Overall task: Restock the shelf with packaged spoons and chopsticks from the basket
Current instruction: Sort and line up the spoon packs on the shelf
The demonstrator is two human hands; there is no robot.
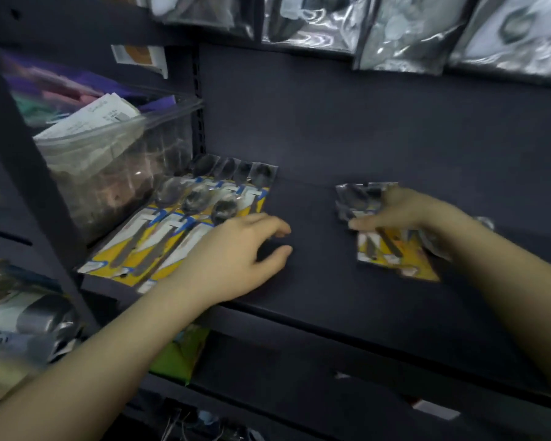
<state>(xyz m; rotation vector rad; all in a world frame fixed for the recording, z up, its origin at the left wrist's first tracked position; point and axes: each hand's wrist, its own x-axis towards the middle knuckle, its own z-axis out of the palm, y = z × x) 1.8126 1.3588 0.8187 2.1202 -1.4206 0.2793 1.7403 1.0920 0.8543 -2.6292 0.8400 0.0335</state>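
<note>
Several packs of spoons on yellow and blue cards (pixel 172 227) lie in overlapping rows at the left end of the dark shelf (pixel 315 281). My left hand (pixel 236 259) rests at their right edge, fingers spread, holding nothing. Farther right, my right hand (pixel 404 211) lies on top of a small stack of spoon packs (pixel 385 246) on the shelf, fingers pressed on it. The image is blurred there. No basket and no chopsticks are in view.
A clear plastic bin (pixel 109 167) with papers stands left of the shelf post. Silvery bagged goods (pixel 395 30) hang above. A green packet (pixel 178 354) sits on the lower shelf. Bare shelf lies between the two hands.
</note>
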